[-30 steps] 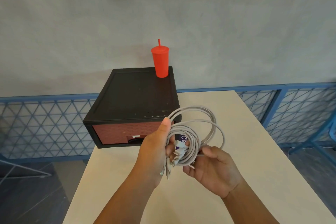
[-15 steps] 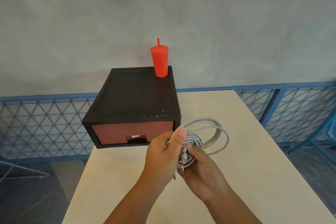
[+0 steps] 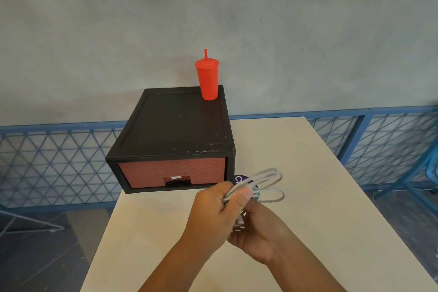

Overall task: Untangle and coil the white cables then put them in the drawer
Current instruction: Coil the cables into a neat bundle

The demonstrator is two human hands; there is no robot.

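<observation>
Wall (image 3: 237,19): plain grey plaster, filling the background.
Railing (image 3: 59,161): blue metal lattice, running behind the table.
Table (image 3: 296,149): cream, flat-topped board; it bears the cabinet.
Cabinet (image 3: 175,125): black plastic single-drawer box at the table's far left corner.
Drawer (image 3: 170,170): reddish-brown woven-pattern front with a dark recessed handle (image 3: 179,183); it stands closed, so the cables are not yet stowed.
Tumbler (image 3: 208,80): red plastic cup with lid and straw, upright on the cabinet's back right corner.
Left hand (image 3: 213,216): clenched round the gathered strands, thumb pressed across them.
Right hand (image 3: 258,232): cupped beneath the bundle's lower end, fingers apparently curled round it; partly hidden by the left.
Cables (image 3: 265,182): thin white cords wound into loose loops, held above the table just in front of the drawer's right edge.
Tag (image 3: 239,179): small round purple label, behind the loops.
Plug ends (image 3: 239,223): short tips poking out between the hands.
Handling: probably light, limp and springy; loops are likely to sprawl if released.
Hold point: best pinched where all strands cross, leaving one hand free for the handle.
</observation>
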